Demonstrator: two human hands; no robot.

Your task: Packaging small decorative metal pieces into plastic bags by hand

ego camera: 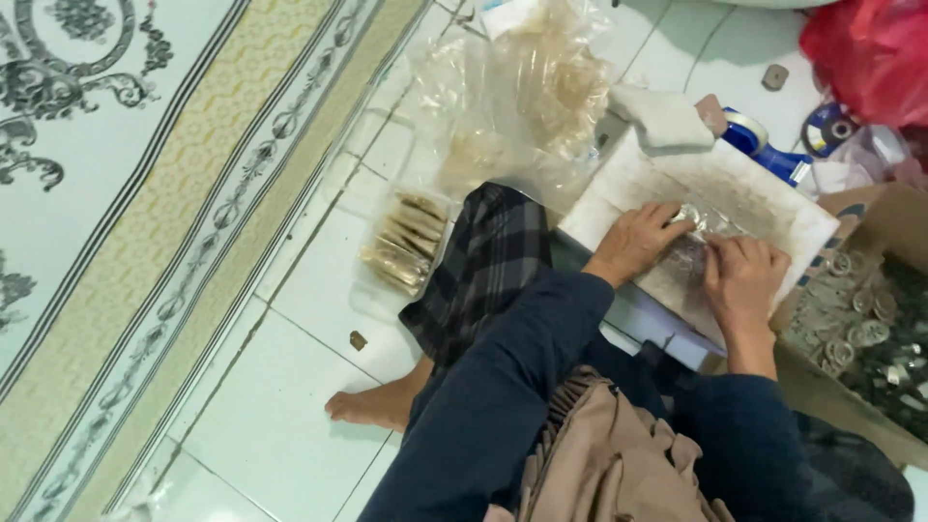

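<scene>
My left hand [640, 239] and my right hand [742, 277] both pinch a small clear plastic packet [698, 235] of shiny metal pieces, pressed down on a worn white board [677, 184] that rests over my lap. The two hands sit close together, fingers curled on the packet's edges. Dark blue sleeves cover both arms.
A cardboard box [860, 329] of similar silvery packets stands at the right. A stack of filled clear bags [406, 242] lies on the white tiled floor beside my plaid-clad leg. Loose clear plastic bags [522, 97], a tape dispenser [764, 145], a red bag [870, 48] and a patterned mat [126, 193] surround me.
</scene>
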